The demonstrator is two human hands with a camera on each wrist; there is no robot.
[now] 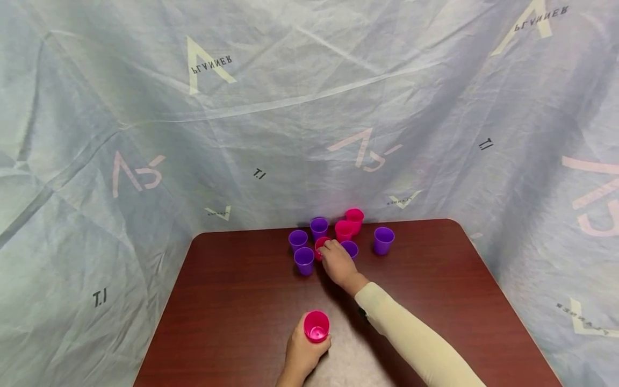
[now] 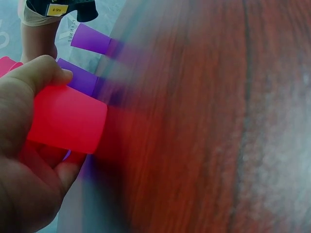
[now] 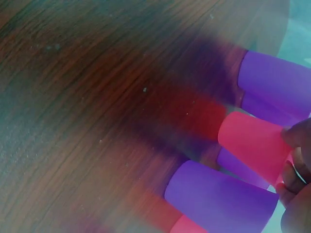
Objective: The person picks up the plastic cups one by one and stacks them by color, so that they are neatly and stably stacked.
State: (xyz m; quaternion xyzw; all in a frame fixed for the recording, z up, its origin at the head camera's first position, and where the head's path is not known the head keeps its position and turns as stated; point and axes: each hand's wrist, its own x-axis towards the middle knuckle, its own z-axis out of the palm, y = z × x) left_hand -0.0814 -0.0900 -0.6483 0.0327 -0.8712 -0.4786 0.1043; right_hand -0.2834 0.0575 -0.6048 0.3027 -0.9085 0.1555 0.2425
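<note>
Near the front of the table, my left hand (image 1: pixel 301 352) grips a pink cup (image 1: pixel 316 326), its mouth facing up; thumb and fingers wrap its sides in the left wrist view. My right hand (image 1: pixel 339 264) reaches into the group of cups at the back and pinches another pink cup (image 3: pixel 252 143) by its rim. Left of that hand stand purple cups, a nearer one (image 1: pixel 304 261) and two behind, one (image 1: pixel 297 241) left and one (image 1: pixel 319 228) farther back. Just right of the hand is a purple cup (image 1: pixel 350 249), partly hidden by it.
Two pink cups, one (image 1: pixel 344 231) in front of the other (image 1: pixel 354 219), stand behind the right hand. A lone purple cup (image 1: pixel 383 241) stands farther right. The reddish-brown table (image 1: pixel 232 317) meets grey printed cloth (image 1: pixel 300 134) at the back and sides.
</note>
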